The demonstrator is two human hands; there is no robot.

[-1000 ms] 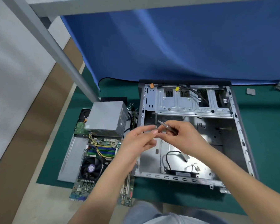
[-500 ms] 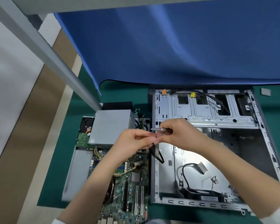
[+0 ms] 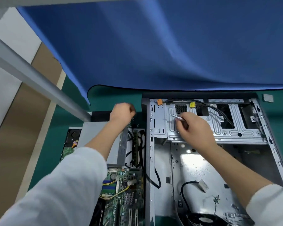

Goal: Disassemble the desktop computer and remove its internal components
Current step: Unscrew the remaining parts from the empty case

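Observation:
The open grey computer case [image 3: 275, 154] lies on the green mat with its drive cage [image 3: 227, 132] at the far end. My right hand [image 3: 195, 129] hovers over the left part of the cage and grips a small screwdriver [image 3: 176, 117], tip pointing far left. My left hand [image 3: 122, 112] is blurred, beyond the grey power supply [image 3: 119, 149] to the left of the case. Its fingers are curled, and anything inside them is hidden. The removed motherboard [image 3: 126, 186] lies near the power supply, partly under my left sleeve.
A hard drive [image 3: 72, 137] sits left of the power supply. Inside the case are a black fan [image 3: 204, 220] and loose cables [image 3: 186, 190]. A small square chip [image 3: 268, 97] rests on the mat [image 3: 101, 98] at far right. Blue cloth [image 3: 153, 46] hangs behind; a metal table leg [image 3: 31, 75] slants at left.
My hands were together at the screwdriver tip. Now my left hand has moved away to the far left past the power supply, and my right hand has carried the screwdriver over the drive cage.

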